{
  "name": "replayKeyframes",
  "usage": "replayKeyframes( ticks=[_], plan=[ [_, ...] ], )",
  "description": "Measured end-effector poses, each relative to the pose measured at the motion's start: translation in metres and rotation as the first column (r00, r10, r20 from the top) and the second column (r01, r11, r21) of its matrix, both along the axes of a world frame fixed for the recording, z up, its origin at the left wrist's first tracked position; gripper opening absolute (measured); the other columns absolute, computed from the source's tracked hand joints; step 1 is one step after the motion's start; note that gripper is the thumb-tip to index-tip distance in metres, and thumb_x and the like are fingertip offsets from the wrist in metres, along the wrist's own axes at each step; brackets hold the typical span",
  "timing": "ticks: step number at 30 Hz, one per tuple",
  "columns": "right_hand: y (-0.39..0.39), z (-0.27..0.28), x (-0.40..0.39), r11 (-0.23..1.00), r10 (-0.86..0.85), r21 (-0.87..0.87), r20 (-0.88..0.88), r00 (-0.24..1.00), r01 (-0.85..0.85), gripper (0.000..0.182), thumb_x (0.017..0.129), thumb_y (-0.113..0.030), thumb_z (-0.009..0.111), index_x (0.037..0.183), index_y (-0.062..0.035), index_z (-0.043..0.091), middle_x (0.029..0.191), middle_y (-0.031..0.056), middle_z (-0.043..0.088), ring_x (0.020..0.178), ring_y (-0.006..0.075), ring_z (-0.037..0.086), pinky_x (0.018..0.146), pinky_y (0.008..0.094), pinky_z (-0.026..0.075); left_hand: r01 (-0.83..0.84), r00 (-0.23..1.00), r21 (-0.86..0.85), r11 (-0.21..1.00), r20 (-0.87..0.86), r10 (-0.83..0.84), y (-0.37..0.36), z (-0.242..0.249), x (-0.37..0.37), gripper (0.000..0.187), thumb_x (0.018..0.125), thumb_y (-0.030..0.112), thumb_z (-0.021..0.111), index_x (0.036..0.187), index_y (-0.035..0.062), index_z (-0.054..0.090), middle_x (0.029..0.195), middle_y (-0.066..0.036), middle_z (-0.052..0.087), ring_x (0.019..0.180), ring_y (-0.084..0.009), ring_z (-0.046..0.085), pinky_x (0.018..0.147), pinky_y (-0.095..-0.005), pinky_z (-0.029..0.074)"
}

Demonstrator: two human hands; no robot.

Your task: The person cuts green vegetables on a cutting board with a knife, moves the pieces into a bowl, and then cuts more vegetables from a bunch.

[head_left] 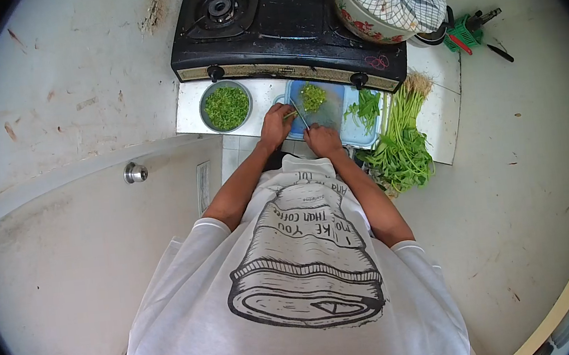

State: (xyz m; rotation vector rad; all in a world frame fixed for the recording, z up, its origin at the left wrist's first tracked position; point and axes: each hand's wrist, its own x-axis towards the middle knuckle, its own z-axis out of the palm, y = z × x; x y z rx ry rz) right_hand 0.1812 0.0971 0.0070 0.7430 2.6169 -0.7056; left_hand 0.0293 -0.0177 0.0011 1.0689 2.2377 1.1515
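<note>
My left hand (278,125) is closed around green stalks (290,114) at the left edge of a blue cutting board (327,112). My right hand (323,140) grips a knife (299,115) at the board's near edge, its blade pointing away from me beside the stalks. Chopped green pieces (313,97) lie on the far part of the board. Some loose leaves (365,108) rest on a light blue tray (361,137) to the right. A round bowl (225,106) of chopped greens stands left of my left hand.
A black gas stove (282,22) spans the far side, bearing a large cloth-covered pot (374,12). Long-stemmed greens (402,141) hang over the counter's right side. A green basket (465,32) with utensils is at the far right. A door (94,218) stands on the left.
</note>
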Motion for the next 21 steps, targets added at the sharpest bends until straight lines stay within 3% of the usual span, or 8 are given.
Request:
replayKeyframes(
  ticks=[6,21],
  plan=[
    [0.003,0.003,0.009,0.998,-0.063,-0.023,-0.006,0.998,0.063,0.047,0.104,-0.04,0.051,0.099,0.0032,0.069,0.091,0.0269,0.074,0.087,0.0448,0.074,0.083,0.054,0.059,0.008,1.0,0.006,1.0,-0.015,-0.008,0.0,0.001,0.0,0.018,0.086,0.006,0.074,0.103,0.0012,0.074,0.101,-0.018,0.072,0.094,-0.0376,0.07,0.086,-0.0448,0.055],
    [-0.003,0.001,-0.008,1.0,-0.018,-0.023,-0.048,0.999,0.016,0.046,0.104,-0.04,0.051,0.095,0.0006,0.069,0.09,0.028,0.074,0.085,0.0436,0.074,0.078,0.0528,0.059,0.011,1.0,-0.016,1.0,-0.023,-0.012,0.0,0.003,0.0,0.016,0.086,0.005,0.073,0.102,0.0009,0.075,0.101,-0.019,0.071,0.096,-0.0389,0.069,0.088,-0.0456,0.055]
  ],
)
